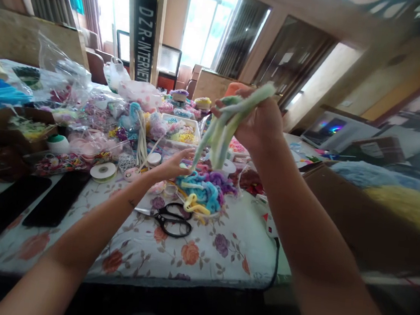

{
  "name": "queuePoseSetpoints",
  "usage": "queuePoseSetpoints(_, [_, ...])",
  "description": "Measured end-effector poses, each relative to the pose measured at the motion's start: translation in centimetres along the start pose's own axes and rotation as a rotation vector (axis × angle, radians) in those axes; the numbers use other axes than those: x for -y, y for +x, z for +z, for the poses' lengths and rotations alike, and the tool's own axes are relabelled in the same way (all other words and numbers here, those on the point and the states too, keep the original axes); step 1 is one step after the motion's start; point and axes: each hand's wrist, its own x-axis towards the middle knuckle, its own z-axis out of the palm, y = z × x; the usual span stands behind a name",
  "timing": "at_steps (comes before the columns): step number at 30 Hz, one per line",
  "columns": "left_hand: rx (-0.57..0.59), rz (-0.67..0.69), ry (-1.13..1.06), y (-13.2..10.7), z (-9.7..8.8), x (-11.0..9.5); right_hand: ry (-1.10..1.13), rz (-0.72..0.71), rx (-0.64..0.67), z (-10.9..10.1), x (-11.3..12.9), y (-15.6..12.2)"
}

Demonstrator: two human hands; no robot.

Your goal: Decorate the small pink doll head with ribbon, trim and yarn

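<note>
Raised above the table, my right hand (264, 126) is closed around a bundle of thick, fuzzy pale green and yellowish yarn (221, 138), its loops and ends hanging down. My left hand (174, 166) is lower and to the left, with thumb and fingers at the lower end of one pale strand, which they seem to pinch. Just beneath is a heap of blue, purple and yellow fuzzy yarn (206, 190) in a shallow clear container. Black-handled scissors (174, 219) lie open on the flowered tablecloth (198, 262) in front of it.
Two dark phones (55, 200) and a ribbon spool (102, 171) lie at left. Bags of beads (61, 161) and trims crowd the back. A power strip (270, 225) with a cord is right of centre; a cardboard box (358, 220) with fluffy material stands far right.
</note>
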Motion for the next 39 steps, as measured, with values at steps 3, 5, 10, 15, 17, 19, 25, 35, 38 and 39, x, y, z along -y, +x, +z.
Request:
queuePoseSetpoints(3, [0.043,-0.021,0.031,0.9,1.3,1.1,0.044,-0.023,-0.067,0.8,1.9,-0.5])
queuePoseSetpoints(5, [0.053,-0.034,0.045,1.1,1.2,1.2,0.090,-0.084,-0.154,0.7,3.1,-0.9])
queuePoseSetpoints(10, [0.095,-0.064,0.063,-0.3,-2.8,-0.4,0.105,-0.212,-0.311,-2.6,5.2,-1.8])
queuePoseSetpoints(15, [0.010,-0.108,0.202,-2.4,-8.0,-2.6,0.085,-0.033,-0.397,-6.1,3.6,-2.4])
queuePoseSetpoints(17, [-0.055,-0.122,0.293,-3.1,-9.5,-2.9,0.080,-0.009,-0.373,-6.9,2.3,-2.8])
queuePoseSetpoints(19, [-0.114,-0.138,0.385,-3.9,-10.5,-2.8,0.053,-0.023,-0.343,-7.6,1.1,-3.2])
queuePoseSetpoints(25, [-0.225,-0.183,0.568,-7.8,-11.0,-0.7,-0.086,-0.005,-0.364,-9.9,-1.2,-4.7])
queuePoseSetpoints(35, [0.016,-0.289,0.667,-17.4,-10.0,2.0,-0.243,0.128,-0.337,-11.4,-8.2,-10.7])
queuePoseSetpoints(38, [0.124,-0.338,0.617,-19.1,-10.1,1.5,-0.296,0.230,-0.295,-11.3,-9.4,-12.8])
queuePoseSetpoints(39, [0.154,-0.364,0.576,-19.5,-10.1,1.3,-0.307,0.260,-0.286,-11.4,-9.7,-13.4])
